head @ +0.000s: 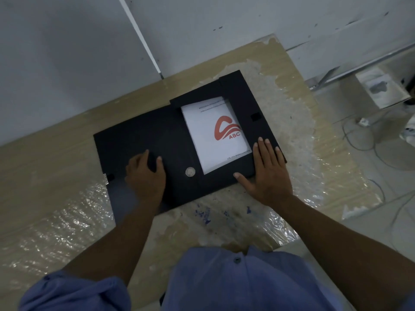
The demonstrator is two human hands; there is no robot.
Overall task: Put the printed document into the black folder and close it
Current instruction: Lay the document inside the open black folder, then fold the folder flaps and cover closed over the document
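Fingers (267, 149) of the right hand (267, 173) lie spread wide and flat, pressing the folder's lower-right flap just right of the paper, holding nothing. Left of centre, the left hand (146, 176) rests on the open cover with its fingers curled narrow over a dark fold; whether they grip it I cannot tell. One black folder (139, 140) lies open in the middle of the frame on a wooden table (45, 158) partly covered with crinkled plastic film (56, 223). One printed document (215, 135), white with a red logo, sits inside the folder's right half, framed by three flaps. One round silver disc (190, 171) sits on the folder between the two hands.
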